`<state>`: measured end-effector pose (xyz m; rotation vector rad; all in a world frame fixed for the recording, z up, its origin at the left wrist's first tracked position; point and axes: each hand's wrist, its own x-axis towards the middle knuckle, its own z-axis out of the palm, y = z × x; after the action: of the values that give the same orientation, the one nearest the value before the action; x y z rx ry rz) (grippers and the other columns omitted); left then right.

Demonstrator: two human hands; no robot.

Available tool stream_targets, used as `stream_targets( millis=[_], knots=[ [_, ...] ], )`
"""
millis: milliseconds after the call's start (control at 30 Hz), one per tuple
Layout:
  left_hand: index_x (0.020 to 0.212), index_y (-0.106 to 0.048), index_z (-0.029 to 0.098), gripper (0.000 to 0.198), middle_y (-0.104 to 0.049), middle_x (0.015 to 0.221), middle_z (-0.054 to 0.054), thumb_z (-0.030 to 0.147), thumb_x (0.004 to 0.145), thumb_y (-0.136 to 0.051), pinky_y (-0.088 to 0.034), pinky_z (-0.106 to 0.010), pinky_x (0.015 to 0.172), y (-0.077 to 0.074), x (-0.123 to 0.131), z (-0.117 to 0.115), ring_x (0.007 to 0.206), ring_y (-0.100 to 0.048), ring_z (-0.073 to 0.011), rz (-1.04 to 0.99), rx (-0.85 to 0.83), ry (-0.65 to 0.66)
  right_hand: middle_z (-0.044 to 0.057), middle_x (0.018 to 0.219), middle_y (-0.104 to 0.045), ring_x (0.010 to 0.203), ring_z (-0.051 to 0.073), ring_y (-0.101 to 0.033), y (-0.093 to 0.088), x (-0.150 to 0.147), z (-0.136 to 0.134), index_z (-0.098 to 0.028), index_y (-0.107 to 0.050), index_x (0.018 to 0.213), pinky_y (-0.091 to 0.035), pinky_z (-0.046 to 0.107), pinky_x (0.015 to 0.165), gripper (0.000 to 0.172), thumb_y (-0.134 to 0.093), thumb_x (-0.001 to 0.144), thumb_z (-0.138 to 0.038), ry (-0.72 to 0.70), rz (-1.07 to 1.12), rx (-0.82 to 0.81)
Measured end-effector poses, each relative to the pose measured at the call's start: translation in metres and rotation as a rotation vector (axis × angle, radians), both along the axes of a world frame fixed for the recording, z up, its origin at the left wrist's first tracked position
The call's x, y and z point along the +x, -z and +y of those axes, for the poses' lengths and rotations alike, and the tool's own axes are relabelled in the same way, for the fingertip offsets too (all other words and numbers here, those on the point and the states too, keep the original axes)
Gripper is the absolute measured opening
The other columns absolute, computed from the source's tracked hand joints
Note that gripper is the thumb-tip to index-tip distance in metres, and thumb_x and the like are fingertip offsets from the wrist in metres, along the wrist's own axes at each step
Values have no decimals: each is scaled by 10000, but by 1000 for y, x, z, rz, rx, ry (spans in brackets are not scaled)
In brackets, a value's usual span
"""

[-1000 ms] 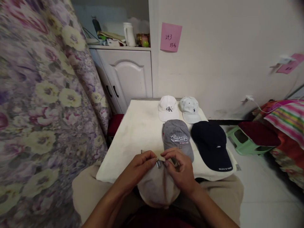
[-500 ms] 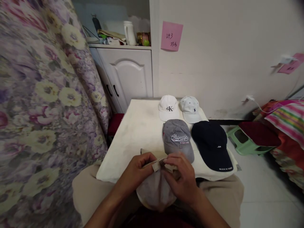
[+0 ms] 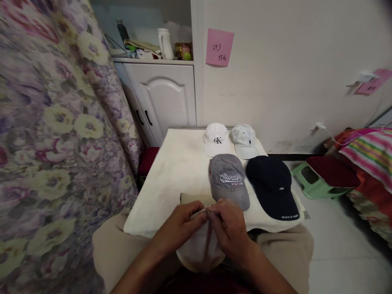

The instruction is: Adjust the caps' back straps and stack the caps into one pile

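Over my lap I hold a pale beige cap [image 3: 200, 249], its edge toward the table. My left hand [image 3: 185, 220] pinches that edge from the left. Fingers of my right hand [image 3: 229, 224] close on the same edge, touching the left fingertips, so the strip between them is mostly hidden. Just beyond lies a grey cap [image 3: 229, 179] with white lettering. A navy cap [image 3: 271, 185] rests to its right. Farther back sit a white cap [image 3: 217, 139] with black letters and a pale cap [image 3: 245, 141] with a small dark emblem.
A cream cloth covers the low table [image 3: 165, 175] before my knees. The floral curtain [image 3: 61, 143] hangs at left, a white cabinet [image 3: 165, 90] stands behind, and a green stool [image 3: 321, 179] is at right beside a striped bedspread [image 3: 370, 151].
My hands have drawn closer together on the beige cap's edge. A light tag visible there before is now covered by my fingers. The other caps stay put.
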<state>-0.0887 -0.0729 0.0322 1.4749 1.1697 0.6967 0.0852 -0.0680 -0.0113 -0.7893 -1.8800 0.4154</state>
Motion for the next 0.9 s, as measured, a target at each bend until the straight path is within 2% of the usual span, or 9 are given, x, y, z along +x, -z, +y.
stream_targets(
  millis=[133, 367, 533, 633, 733, 800, 900],
  knots=[
    [743, -559, 177, 274, -512, 712, 16, 402, 897, -578, -349, -240, 601, 2, 0, -1, 679, -444, -149, -64, 11, 54, 26, 778, -628, 713, 186, -575, -2, 1, 0, -215, -590, 930, -429, 349, 681, 133, -476, 943, -148, -35, 69, -79],
    [816, -621, 165, 312, -545, 726, 7, 474, 848, -643, -353, -233, 588, 7, -1, 0, 653, -460, -138, -249, -181, 42, -1, 725, -573, 669, 154, -552, -7, 7, -1, -208, -589, 865, -439, 282, 614, 163, -507, 966, -307, -135, 330, -442],
    [850, -648, 153, 350, -551, 711, 9, 503, 846, -642, -319, -228, 565, 6, -4, -1, 617, -446, -123, -254, -194, 31, -16, 678, -573, 585, 127, -523, -6, 9, 0, -205, -571, 879, -417, 235, 523, 196, -555, 950, -386, -184, 508, -649],
    [827, -654, 149, 367, -535, 682, 14, 515, 836, -653, -287, -221, 540, 4, -5, -1, 606, -426, -119, -200, -149, 44, -40, 624, -522, 529, 112, -478, -7, 8, 1, -207, -561, 855, -403, 217, 481, 223, -588, 925, -417, -132, 585, -664],
    [817, -665, 151, 366, -536, 669, 12, 516, 816, -673, -278, -215, 524, 3, -5, 0, 594, -417, -116, -181, -151, 36, -42, 623, -513, 535, 115, -482, -8, 10, 2, -207, -575, 850, -422, 222, 495, 216, -599, 916, -412, -67, 567, -618],
    [829, -669, 153, 365, -536, 666, 12, 518, 817, -673, -275, -211, 515, 4, -5, -1, 579, -408, -110, -208, -184, 28, -12, 691, -573, 615, 142, -545, -9, 15, 3, -207, -605, 890, -467, 248, 561, 190, -593, 921, -395, -37, 514, -547],
    [830, -676, 149, 357, -540, 663, 11, 505, 808, -690, -279, -209, 517, 5, -6, -2, 575, -414, -104, -250, -203, 22, 65, 930, -670, 881, 214, -628, -11, 22, 6, -213, -654, 1013, -519, 332, 773, 226, -526, 958, -391, -87, 376, -425]
  ],
)
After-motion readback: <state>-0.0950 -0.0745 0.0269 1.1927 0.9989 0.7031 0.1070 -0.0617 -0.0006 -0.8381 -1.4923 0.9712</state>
